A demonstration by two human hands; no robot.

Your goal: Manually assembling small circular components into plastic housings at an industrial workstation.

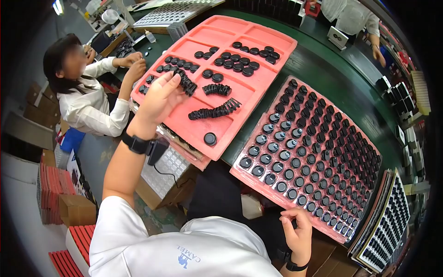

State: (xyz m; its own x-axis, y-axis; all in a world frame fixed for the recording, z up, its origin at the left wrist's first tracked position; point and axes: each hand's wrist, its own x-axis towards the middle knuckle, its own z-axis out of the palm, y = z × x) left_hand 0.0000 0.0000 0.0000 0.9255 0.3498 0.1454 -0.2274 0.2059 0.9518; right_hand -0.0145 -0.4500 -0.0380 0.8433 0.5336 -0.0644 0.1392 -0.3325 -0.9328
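My left hand (159,99) is closed on a short row of stacked black round caps (188,85), held above the pink foam tray (258,99). Under and beside it in that tray lie a curved row of caps (217,89), a longer leaning row (214,111) and one loose cap (210,138). My right hand (298,228) is by the near edge of the clear plastic tray (237,173). Its fingers are loosely bent, with a gap to the thumb and nothing visible between them. Black round pieces (301,151) fill that tray's pockets in rows.
Across the table on the left sits a co-worker (87,92), hands near the foam tray's far edge. Another person's hand (378,55) shows at the upper right. Stacked trays (385,221) stand at the right, and boxes (76,210) at the lower left.
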